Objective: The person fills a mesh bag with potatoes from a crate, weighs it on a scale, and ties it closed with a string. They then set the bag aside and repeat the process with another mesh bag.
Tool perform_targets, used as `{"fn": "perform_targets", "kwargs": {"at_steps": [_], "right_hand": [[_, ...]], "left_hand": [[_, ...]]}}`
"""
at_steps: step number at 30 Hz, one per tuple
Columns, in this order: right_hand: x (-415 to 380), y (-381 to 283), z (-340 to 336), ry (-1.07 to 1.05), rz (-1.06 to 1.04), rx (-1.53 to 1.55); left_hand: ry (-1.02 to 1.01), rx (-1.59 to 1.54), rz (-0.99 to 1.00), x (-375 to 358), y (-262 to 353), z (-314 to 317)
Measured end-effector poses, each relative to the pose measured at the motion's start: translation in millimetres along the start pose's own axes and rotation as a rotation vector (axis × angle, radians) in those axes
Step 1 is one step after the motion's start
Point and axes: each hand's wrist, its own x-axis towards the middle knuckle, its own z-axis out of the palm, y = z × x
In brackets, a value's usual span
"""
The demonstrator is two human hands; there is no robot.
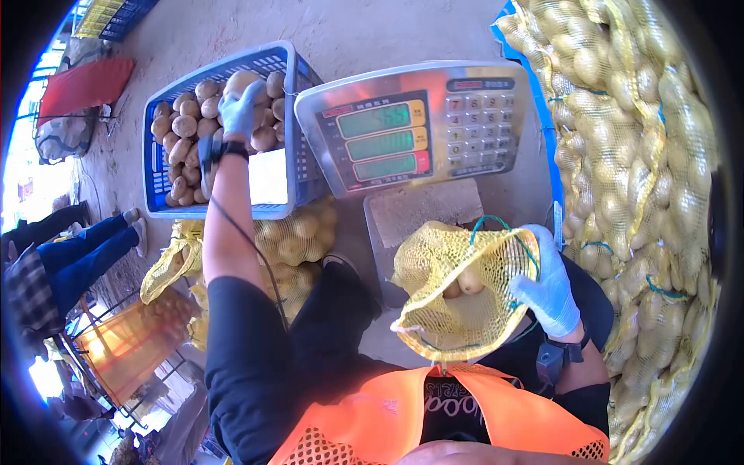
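Observation:
My left hand [239, 111], in a pale blue glove, reaches into the blue plastic crate [288, 74] and closes around a potato [242, 79] on top of the heap. My right hand [547, 287], also gloved, holds open the mouth of a yellow mesh bag [449, 287] in front of my chest. Two potatoes [463, 283] lie inside the bag. A green drawstring runs along the bag's rim near my right fingers.
An electronic scale [415, 124] with green displays and a keypad stands between crate and bag, its platform [422, 209] below. Stacked mesh sacks of potatoes [635, 178] fill the right side. Filled mesh bags [294, 240] lie under the crate. Another person's legs [85, 256] are at left.

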Motion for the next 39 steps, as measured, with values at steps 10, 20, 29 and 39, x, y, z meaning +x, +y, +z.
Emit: {"fn": "perform_targets", "kwargs": {"at_steps": [10, 20, 29, 39], "right_hand": [[-39.0, 31.3, 8.7, -0.046, -0.006, 0.249], [-43.3, 39.1, 18.7, -0.043, -0.018, 0.802], [-31.6, 65.1, 16.4, 0.053, -0.105, 0.773], [-33.6, 40.8, 7.7, 0.155, -0.113, 0.559]], "left_hand": [[-0.419, -1.461, -0.068, -248.9, 206.7, -92.2], [-0.904, -1.723, -0.606, -390.0, 279.9, 13.3], [-0.690, -1.158, -0.484, -424.5, 254.7, -3.3], [-0.756, -0.901, -0.398, -398.8, 255.9, -16.6]]}}
